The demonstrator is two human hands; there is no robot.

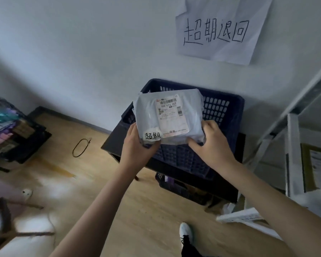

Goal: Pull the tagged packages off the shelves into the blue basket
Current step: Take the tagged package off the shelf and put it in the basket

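1. Wood-look floor (93, 182), pale planks w/ a glare patch at lower left; a black loop of cord (81, 147) lies on it, well apart from the baskets.
2. White wall (82, 52) behind everything; a creased paper sign (219, 32) w/ four handwritten characters is stuck to it, above the blue basket.
3. Blue basket (224, 112), dark navy w/ slotted walls, sits against the wall on top of another dark crate (176, 188).
4. Grey poly package (148, 112) is held over the basket's open top, label side up; a white shipping label (171, 115) w/ barcode covers its right half, and a small handwritten tag (152, 135) sits at its near left corner.
5. Left hand (137, 145) grips the package's near left corner, thumb just under the tag.
6. Right hand (211, 143) grips the near right corner, fingers curled round the plastic.
7. White metal shelving (293, 145) stands at right, w/ a brown parcel on it.
8. Far left: a dark crate (22, 145) stacked w/ coloured packs.
9. One white shoe (186, 231) shows at bottom, by the crate.
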